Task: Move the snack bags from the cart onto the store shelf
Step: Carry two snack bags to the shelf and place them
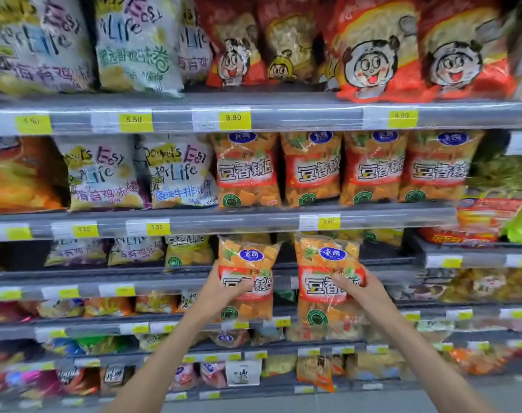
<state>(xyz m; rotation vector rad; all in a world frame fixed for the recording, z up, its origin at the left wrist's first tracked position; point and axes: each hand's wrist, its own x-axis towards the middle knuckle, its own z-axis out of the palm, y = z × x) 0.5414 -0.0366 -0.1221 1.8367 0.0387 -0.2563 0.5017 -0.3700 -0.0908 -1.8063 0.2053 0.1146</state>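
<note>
I hold two orange snack bags with red labels upright in front of the shelves. My left hand (224, 290) grips the left bag (248, 257) by its left edge. My right hand (358, 289) grips the right bag (328, 254) across its label. Both bags hang just below the shelf rail (253, 220) that carries a row of several identical orange bags (312, 168). The cart is out of view.
Above are white chip bags (134, 46) and red bags with a cartoon face (370, 55). White chip bags (179, 171) stand left of the orange row. Lower shelves (164, 326) hold mixed small snack packs. Yellow price tags (234, 118) line the rails.
</note>
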